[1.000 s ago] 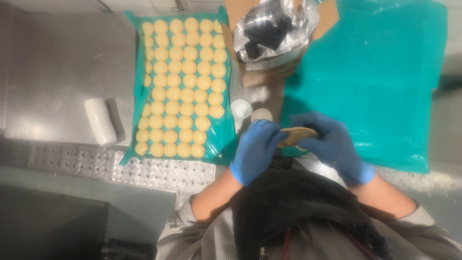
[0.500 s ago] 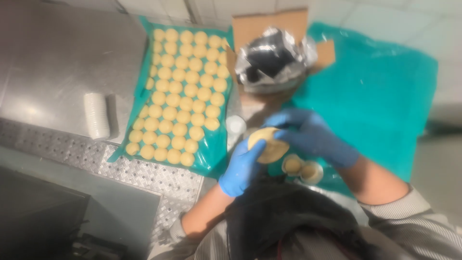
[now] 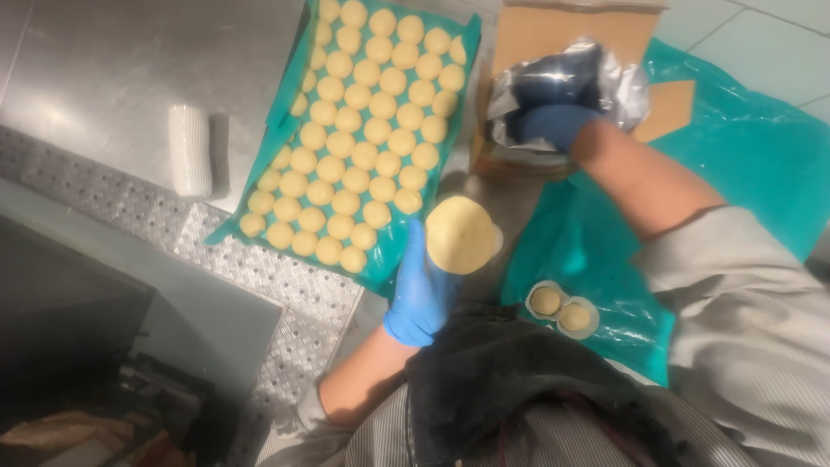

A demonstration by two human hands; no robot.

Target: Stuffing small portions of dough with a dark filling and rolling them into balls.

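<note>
Grey steel worktop (image 3: 112,78), diamond-plate edge strip (image 3: 216,259), teal sheeting (image 3: 752,164).

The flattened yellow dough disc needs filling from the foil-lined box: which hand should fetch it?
The right hand: it is already inside the foil-lined cardboard box, while the left hand is occupied holding the flattened yellow dough disc up, apart from the box.
</note>
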